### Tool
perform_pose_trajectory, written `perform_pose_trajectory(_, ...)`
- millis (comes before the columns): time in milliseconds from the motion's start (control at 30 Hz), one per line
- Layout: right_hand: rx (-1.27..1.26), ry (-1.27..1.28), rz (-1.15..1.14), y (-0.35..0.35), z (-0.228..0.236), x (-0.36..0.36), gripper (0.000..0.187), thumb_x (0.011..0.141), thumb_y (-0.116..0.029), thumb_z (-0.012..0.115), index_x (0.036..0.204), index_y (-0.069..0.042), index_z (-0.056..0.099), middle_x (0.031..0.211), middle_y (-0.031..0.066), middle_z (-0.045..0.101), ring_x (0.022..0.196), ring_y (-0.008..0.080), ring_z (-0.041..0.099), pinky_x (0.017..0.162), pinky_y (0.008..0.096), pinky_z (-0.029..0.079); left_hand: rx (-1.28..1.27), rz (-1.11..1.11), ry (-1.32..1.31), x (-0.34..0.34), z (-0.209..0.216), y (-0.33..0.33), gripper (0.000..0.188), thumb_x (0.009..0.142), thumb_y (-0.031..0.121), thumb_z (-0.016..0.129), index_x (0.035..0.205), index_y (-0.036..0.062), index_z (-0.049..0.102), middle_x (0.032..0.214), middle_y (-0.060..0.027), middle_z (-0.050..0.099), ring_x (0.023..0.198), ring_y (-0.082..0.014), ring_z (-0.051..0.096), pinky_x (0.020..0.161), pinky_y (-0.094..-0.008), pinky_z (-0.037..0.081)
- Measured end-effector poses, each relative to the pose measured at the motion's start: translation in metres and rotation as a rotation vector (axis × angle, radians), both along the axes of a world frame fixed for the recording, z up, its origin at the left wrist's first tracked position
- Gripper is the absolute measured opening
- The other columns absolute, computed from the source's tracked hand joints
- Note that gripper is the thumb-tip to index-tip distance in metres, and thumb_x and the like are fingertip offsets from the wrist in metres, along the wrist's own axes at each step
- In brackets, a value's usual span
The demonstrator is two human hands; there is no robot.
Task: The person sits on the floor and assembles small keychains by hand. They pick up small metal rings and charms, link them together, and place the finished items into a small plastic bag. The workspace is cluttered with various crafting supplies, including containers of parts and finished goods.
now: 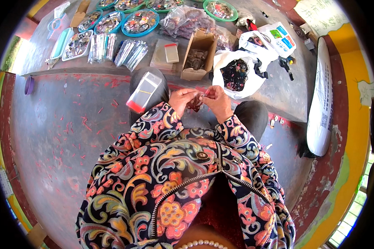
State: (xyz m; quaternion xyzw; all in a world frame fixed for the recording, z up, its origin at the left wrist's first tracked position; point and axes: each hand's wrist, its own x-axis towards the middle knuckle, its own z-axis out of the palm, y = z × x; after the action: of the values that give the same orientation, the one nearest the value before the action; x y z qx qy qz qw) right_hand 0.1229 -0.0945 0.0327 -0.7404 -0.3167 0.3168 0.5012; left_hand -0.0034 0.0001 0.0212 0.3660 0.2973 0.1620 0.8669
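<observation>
Here, left hand (182,99) and right hand (217,101) together, both pinching a small packet (198,101) (contents unclear).

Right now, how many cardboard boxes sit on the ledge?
2: an open cardboard box in front of the hands, beside the white bag; another box far left, at the back. More may be hidden.

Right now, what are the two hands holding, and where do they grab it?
Both hands, left and right, pinch a small clear packet between the fingertips, one at each end. What is inside is too small to tell.
</observation>
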Motion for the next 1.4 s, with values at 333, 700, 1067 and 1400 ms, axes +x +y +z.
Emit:
perform_pose_trajectory(333,-0.021,0.551,-0.076,-0.005,0.015,-0.013,0.011,0.075,-0.013,0.063,0.081,-0.003,0.063,0.072,0.0009,0.06,0.059,0.0072,0.051,0.051,0.0197,0.037,-0.06,0.038,-0.007,-0.002,0.003,0.001,0.018,0.083,0.012,0.052,0.093,-0.0023,0.058,0.08,-0.0084,0.061,0.064,-0.0145,0.058,0.054,-0.0262,0.049)
perform_pose_trajectory(700,0.021,0.52,-0.14,-0.011,0.007,-0.01,0.009,0.073,-0.01,0.064,0.074,-0.002,0.063,0.068,0.0021,0.06,0.056,0.0079,0.05,0.051,0.0208,0.04,-0.069,-0.092,0.075,-0.004,0.009,0.006,0.017,0.083,0.016,0.054,0.09,0.0014,0.06,0.076,-0.0024,0.058,0.062,-0.008,0.051,0.054,-0.0206,0.043)
perform_pose_trajectory(1067,0.105,0.572,-0.117,-0.011,0.002,-0.01,0.006,0.072,-0.004,0.064,0.074,0.002,0.063,0.069,0.0042,0.061,0.06,0.0089,0.053,0.058,0.0204,0.044,-0.322,0.016,-0.084,-0.003,-0.015,0.005,0.009,0.083,0.001,0.05,0.087,-0.0039,0.056,0.091,-0.0115,0.058,0.086,-0.0188,0.057,0.077,-0.0263,0.049)
perform_pose_trajectory(1400,0.085,0.585,-0.069,-0.014,-0.003,-0.006,0.011,0.077,-0.01,0.061,0.077,0.001,0.062,0.071,0.0042,0.061,0.064,0.0102,0.055,0.064,0.0221,0.046,-0.328,-0.027,-0.09,-0.003,-0.01,0.007,0.013,0.083,0.004,0.051,0.091,-0.0044,0.055,0.094,-0.0135,0.058,0.086,-0.0183,0.057,0.077,-0.0245,0.049)
